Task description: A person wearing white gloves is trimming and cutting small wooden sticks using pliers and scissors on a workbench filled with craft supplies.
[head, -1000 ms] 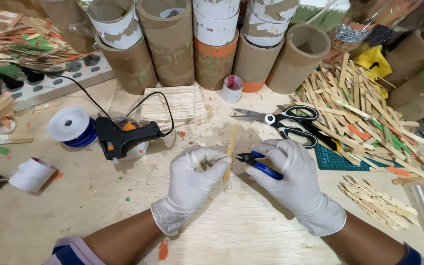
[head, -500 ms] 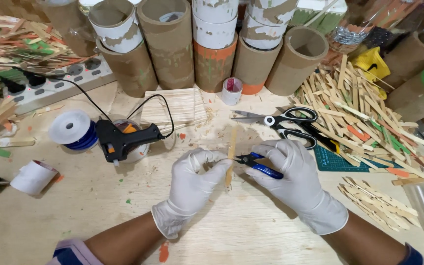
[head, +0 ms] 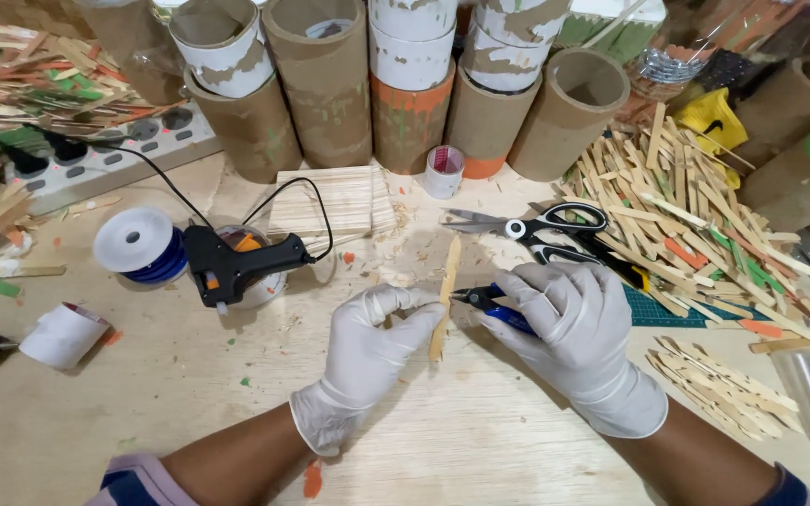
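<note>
Both my hands wear white gloves over a wooden table (head: pixel 171 403). My left hand (head: pixel 367 351) pinches a thin wooden stick (head: pixel 446 286) that stands roughly upright on the table. My right hand (head: pixel 578 333) grips small blue-handled cutters (head: pixel 489 305), whose dark jaws touch the stick at about mid-height from the right. A black glue gun (head: pixel 236 265) rests on a small cup left of my hands, its cord running back to a power strip (head: pixel 96 150).
Black-handled scissors (head: pixel 536 228) lie just behind my right hand. A big heap of wooden sticks (head: pixel 696 215) fills the right side, with cut pieces (head: pixel 724 389) nearer. Cardboard tubes (head: pixel 330 84) line the back. A wood panel (head: pixel 325 200), blue thread spool (head: pixel 138 245) and tape roll (head: pixel 60 334) lie left.
Hands, stick and cutters stay almost in place; the cutter jaws have closed in against the stick. The view has shifted slightly.
</note>
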